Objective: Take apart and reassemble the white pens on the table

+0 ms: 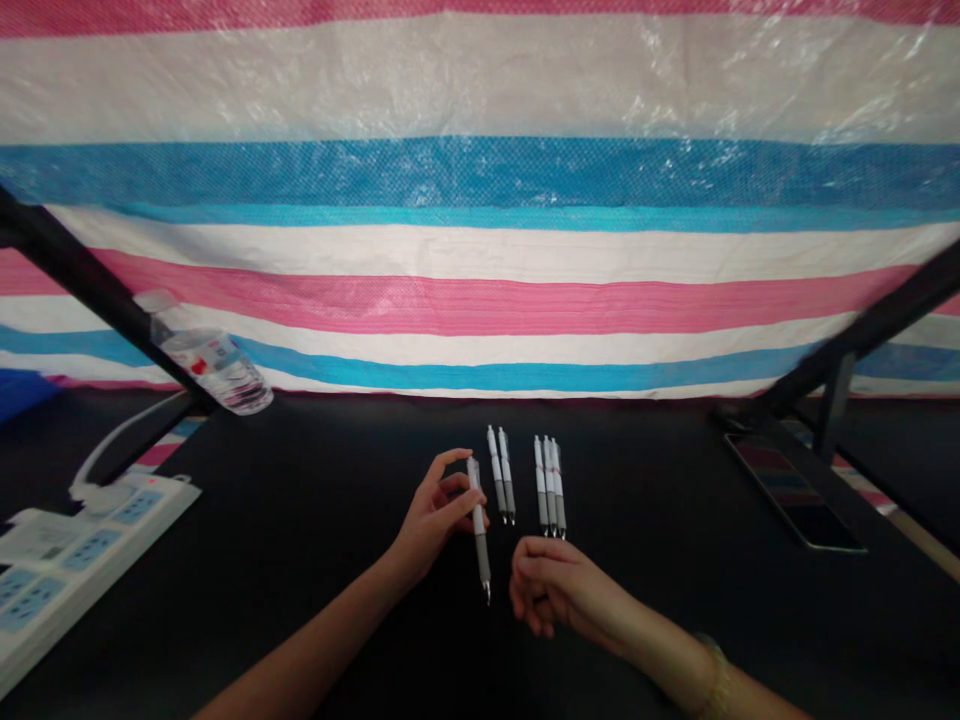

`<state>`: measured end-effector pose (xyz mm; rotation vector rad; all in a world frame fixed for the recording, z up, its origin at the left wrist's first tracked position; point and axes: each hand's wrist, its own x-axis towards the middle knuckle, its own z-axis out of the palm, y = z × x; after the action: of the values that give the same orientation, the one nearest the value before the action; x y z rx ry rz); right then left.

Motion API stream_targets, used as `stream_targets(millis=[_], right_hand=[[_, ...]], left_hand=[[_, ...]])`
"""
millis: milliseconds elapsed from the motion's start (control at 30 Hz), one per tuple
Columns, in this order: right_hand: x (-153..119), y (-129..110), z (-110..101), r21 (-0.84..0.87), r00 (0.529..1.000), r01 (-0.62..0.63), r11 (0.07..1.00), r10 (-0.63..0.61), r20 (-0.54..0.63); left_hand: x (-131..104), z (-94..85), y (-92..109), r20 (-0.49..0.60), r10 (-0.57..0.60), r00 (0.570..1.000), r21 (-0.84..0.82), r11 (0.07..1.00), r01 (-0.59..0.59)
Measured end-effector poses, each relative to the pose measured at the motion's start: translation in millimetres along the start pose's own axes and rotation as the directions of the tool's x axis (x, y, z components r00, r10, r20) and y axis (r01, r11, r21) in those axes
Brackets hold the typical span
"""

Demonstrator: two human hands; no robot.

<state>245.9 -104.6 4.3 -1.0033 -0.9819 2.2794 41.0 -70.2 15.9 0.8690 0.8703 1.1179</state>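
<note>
My left hand [442, 505] holds a white-and-grey click pen [478, 525] between thumb and fingers. Its metal tip points down and toward me. The index finger lies by the pen's top end. Just right of it, my right hand [559, 590] is loosely curled, with nothing visible in its fingers. Beyond the hands, two matching pens [502, 478] lie side by side on the black tabletop [637, 480]. Three more pens [550, 485] rest together a little to the right, their tips just past my right knuckles.
A white power strip [112, 540] with a plugged-in cable occupies the left. Behind it, a clear water bottle [217, 370] leans by a black frame bar [82, 270]. At right lies a phone [795, 490] beside another bar [862, 330]. A striped plastic sheet [480, 305] hangs behind.
</note>
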Motion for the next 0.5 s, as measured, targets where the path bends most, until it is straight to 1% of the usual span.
stream_targets(millis=[133, 333, 500], right_hand=[[0.0, 0.2, -0.2, 0.005, 1.000, -0.002, 1.000, 0.002, 0.000], [-0.9, -1.9, 0.8, 0.007, 1.000, 0.001, 1.000, -0.001, -0.009], [-1.2, -2.9, 1.6, 0.010, 1.000, -0.005, 1.000, 0.005, -0.013]], left_hand=[[-0.4, -0.6, -0.1, 0.008, 0.006, 1.000, 0.012, 1.000, -0.006], [0.0, 0.3, 2.0, -0.026, 0.002, 1.000, -0.004, 1.000, -0.002], [0.1, 0.4, 1.5, -0.028, -0.006, 1.000, 0.002, 1.000, 0.006]])
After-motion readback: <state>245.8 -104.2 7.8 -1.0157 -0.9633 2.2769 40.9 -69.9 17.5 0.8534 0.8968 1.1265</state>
